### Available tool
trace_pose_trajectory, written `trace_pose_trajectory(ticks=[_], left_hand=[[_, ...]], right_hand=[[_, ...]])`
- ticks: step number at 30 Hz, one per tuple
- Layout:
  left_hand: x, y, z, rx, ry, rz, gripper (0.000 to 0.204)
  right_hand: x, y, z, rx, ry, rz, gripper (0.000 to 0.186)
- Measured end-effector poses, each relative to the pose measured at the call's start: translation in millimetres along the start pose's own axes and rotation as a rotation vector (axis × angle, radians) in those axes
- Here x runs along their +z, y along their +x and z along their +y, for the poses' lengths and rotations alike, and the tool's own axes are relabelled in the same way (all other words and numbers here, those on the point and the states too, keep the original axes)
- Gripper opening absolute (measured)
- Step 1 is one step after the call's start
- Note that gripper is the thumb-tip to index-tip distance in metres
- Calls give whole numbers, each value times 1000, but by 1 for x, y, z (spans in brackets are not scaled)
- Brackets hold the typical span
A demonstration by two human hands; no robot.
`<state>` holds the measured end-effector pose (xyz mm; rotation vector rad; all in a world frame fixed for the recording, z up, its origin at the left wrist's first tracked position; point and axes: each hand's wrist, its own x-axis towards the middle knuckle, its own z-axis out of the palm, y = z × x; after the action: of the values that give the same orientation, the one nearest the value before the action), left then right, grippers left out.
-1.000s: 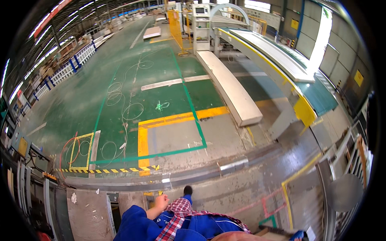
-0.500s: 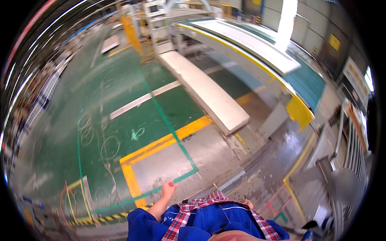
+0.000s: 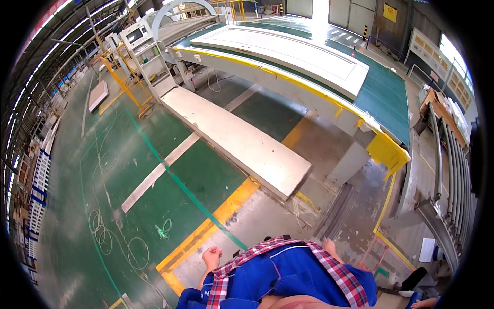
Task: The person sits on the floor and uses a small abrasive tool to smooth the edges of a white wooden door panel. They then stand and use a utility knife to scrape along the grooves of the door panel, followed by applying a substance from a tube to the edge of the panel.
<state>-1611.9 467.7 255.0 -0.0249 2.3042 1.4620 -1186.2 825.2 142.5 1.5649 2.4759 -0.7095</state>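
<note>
Your left hand (image 3: pixel 212 256) was at near left over the floor (image 3: pixel 211 180), its fingers curled to a narrow shape. Your right hand (image 3: pixel 329 245) showed only in part at near right; whether it was wide or narrow could not be told. Ahead of both lay the long pale platform (image 3: pixel 231 139), low on the floor, running from near centre toward the cabinet (image 3: pixel 136 36) at far left. The floor was green at left and scuffed grey nearer you, a worn orange-yellow stripe (image 3: pixel 206 229) between. Green cord (image 3: pixel 163 232) lay tangled at near left. Beyond the platform, a white panel (image 3: pixel 288 54) rested on the green conveyor bed (image 3: pixel 383 108). Metal bars (image 3: pixel 450 175) stood at right.
</note>
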Motion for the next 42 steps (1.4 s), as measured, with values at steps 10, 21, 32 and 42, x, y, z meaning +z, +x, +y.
trace_pose_trajectory(ticks=[10, 21, 32, 42], left_hand=[[32, 203, 65, -351, -374, 149, 28], [136, 559, 332, 199, -14, -76, 25], [343, 745, 507, 326, 122, -436, 21], [373, 860, 668, 102, 22, -405, 19]], right_hand=[[-194, 376, -444, -430, 584, -17, 23], [-178, 456, -434, 34, 444, 40, 22], [-239, 701, -558, -15, 668, 160, 15], [-442, 922, -704, -123, 854, 270, 16]])
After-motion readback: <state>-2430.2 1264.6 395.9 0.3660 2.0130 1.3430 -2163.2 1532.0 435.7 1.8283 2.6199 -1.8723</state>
